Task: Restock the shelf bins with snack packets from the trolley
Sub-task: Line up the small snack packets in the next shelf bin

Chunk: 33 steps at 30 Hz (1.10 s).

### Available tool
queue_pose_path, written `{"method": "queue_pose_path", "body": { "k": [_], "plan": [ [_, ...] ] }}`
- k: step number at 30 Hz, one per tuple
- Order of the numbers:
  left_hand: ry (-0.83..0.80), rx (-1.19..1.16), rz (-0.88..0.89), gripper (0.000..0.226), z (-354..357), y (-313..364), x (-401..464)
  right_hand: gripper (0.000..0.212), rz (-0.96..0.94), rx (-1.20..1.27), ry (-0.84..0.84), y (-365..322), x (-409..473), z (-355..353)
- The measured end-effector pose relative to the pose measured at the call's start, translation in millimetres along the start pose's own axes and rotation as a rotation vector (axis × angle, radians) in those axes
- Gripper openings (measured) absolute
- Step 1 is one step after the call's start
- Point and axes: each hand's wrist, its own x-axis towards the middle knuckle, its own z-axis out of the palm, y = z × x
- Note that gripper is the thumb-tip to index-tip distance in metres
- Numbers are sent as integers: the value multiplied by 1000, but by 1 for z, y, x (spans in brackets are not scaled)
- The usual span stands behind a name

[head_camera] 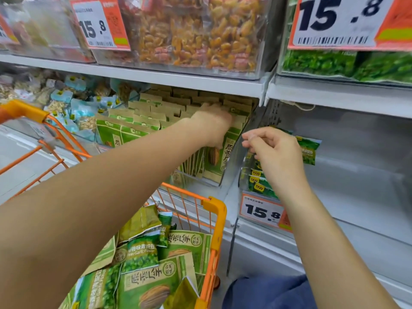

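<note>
Reaching into the shelf bin, the left hand presses upright kraft packets; the right hand pinches a green packet, long axis vertical, beside the orange trolley.

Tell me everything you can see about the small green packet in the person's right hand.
The small green packet is a glossy, plastic-looking pouch printed with green peas and a yellow label near its top. Only its right part shows; the rest is hidden behind the right hand, whose curled fingers hold it. It hangs roughly upright, slightly tilted, in the air in front of the nearly bare clear bin, above similar packets stacked at that bin's left end.
</note>
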Motion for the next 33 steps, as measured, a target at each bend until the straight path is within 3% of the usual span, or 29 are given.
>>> {"method": "queue_pose_path", "body": {
  "k": [4,8,13,17,20,24,27,31,33],
  "plan": [
    [-181,-182,16,69,1,-1,17,19,2,4,0,2,2,0],
    [-192,-75,83,77,1,-1,20,20,-8,-5,8,2,4,0],
    [-19,-130,6,59,4,-2,19,19,-6,-16,16,1,7,2],
    [167,86,-25,76,7,-3,24,19,-22,-52,17,0,11,4],
    [182,270,-19,82,16,5,25,18,-27,-74,18,1,11,6],
    [147,258,-79,91,11,-1,6,16,-63,-129,26,1,5,7],
    [219,145,-89,73,5,-11,-30,15,-167,-195,24,-3,-6,5],
    [611,-44,52,31,14,-30,-94,14,-354,-171,-95,-9,-26,8],
    [712,-208,123,18,27,-39,-136,15,-446,-224,-214,-8,-38,18]
  ]
}}
